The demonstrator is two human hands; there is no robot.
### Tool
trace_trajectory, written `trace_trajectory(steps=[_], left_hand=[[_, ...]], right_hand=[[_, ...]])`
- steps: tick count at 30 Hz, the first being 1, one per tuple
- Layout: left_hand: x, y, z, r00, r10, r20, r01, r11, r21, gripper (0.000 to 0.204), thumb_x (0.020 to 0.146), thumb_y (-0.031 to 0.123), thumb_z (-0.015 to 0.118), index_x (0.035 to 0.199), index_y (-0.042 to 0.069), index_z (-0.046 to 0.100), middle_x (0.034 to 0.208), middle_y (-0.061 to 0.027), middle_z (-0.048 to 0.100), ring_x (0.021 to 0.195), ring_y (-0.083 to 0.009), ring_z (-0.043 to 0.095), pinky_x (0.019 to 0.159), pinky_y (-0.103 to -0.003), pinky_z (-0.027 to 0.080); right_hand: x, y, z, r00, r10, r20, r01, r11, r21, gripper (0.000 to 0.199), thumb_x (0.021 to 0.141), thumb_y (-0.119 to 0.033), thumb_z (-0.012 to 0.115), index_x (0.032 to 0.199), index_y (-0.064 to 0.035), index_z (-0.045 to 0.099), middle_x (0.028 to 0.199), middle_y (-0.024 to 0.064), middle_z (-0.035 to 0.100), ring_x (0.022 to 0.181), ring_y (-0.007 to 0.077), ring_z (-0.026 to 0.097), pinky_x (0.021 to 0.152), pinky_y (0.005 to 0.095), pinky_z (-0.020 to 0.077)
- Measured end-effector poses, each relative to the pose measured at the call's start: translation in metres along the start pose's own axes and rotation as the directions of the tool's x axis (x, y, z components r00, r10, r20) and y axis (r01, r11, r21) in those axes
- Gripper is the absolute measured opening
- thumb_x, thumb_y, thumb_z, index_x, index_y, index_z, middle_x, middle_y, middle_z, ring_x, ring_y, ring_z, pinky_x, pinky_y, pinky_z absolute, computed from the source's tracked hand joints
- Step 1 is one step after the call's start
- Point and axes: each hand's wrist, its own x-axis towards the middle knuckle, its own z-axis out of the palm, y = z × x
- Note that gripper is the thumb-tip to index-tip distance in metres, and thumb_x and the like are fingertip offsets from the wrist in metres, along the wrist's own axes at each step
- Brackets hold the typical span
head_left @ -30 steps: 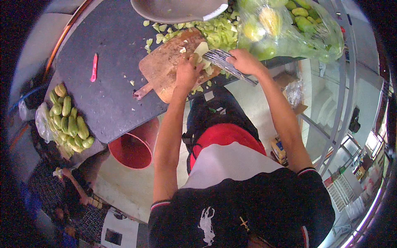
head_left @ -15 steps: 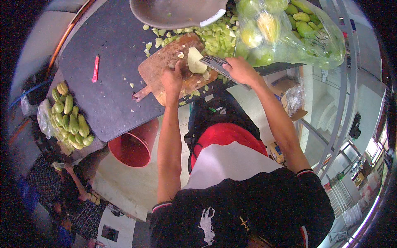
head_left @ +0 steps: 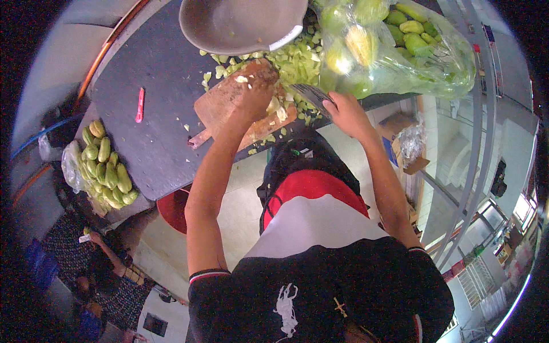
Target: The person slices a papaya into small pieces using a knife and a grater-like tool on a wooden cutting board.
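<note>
Shifted since earlier frame: left hand (head_left: 257, 98), now farther over cutting board (head_left: 220, 106), hold on anything impossible to tell. Beside it on board, pale pieces (head_left: 278, 110), likely light and slippery. Pinched in right hand (head_left: 350, 114): knife (head_left: 311, 95), probably stiff, best gripped at handle. Farther out: chopped green heap (head_left: 293, 67), grey bowl (head_left: 243, 28), dark tabletop (head_left: 148, 143); below, red bucket (head_left: 173, 210).

And here's the table (head_left: 166, 140), with 1 cutting board (head_left: 217, 108) on it, the left hand (head_left: 257, 96) over the board and the knife (head_left: 310, 94) in the right hand (head_left: 347, 113) to its right! Behind the board spread chopped pieces (head_left: 297, 62), the bowl (head_left: 243, 26) beyond, the bag of fruit (head_left: 394, 80) right of them. Over left, the cutter (head_left: 140, 106), and farther left the vegetable pile (head_left: 108, 168)!
</note>
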Motion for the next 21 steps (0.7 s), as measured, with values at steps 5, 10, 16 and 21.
trace_trajectory(steps=[5, 10, 16, 21], left_hand=[[-0.021, -0.014, 0.031, 0.998, -0.060, -0.005, 0.049, 0.853, -0.519, 0.051, 0.081, 0.021, 0.073, 0.129, 0.010, 0.058, 0.125, -0.0213, 0.061, 0.115, -0.0421, 0.058, 0.094, -0.052, 0.047], [-0.069, 0.014, 0.000, 0.856, -0.498, -0.140, 0.131, 0.470, -0.873, 0.043, 0.084, 0.018, 0.072, 0.122, 0.003, 0.059, 0.106, -0.0173, 0.069, 0.098, -0.0324, 0.067, 0.085, -0.043, 0.052], [-0.136, 0.031, -0.088, 0.785, -0.602, 0.148, -0.042, -0.289, -0.956, 0.041, 0.089, 0.015, 0.069, 0.122, 0.000, 0.049, 0.108, -0.0140, 0.066, 0.091, -0.0236, 0.068, 0.066, -0.033, 0.060], [-0.174, 0.020, -0.107, 0.899, -0.435, -0.052, -0.333, -0.600, -0.728, 0.051, 0.091, 0.018, 0.063, 0.134, 0.000, 0.044, 0.120, -0.0150, 0.061, 0.103, -0.0282, 0.065, 0.085, -0.048, 0.057]], right_hand=[[-0.010, -0.014, -0.005, 0.998, 0.041, 0.049, -0.043, 0.998, 0.039, 0.029, 0.097, -0.028, 0.056, 0.098, 0.0007, 0.059, 0.088, 0.0263, 0.064, 0.086, 0.0480, 0.061, 0.077, 0.0537, 0.0469], [-0.014, -0.039, -0.012, 1.000, -0.008, -0.006, 0.009, 0.992, 0.125, 0.028, 0.097, -0.026, 0.057, 0.095, 0.0012, 0.058, 0.077, 0.0237, 0.064, 0.075, 0.0444, 0.061, 0.069, 0.0507, 0.0470], [-0.018, -0.102, -0.026, 0.995, -0.096, 0.009, 0.085, 0.919, 0.385, 0.022, 0.098, -0.020, 0.056, 0.090, 0.0012, 0.054, 0.068, 0.0124, 0.060, 0.060, 0.0209, 0.056, 0.059, 0.0382, 0.0460], [-0.012, -0.157, -0.026, 0.986, -0.161, 0.047, 0.122, 0.879, 0.460, 0.020, 0.100, -0.018, 0.054, 0.089, -0.0009, 0.054, 0.070, 0.0003, 0.056, 0.059, 0.0063, 0.048, 0.054, 0.0236, 0.0399]])
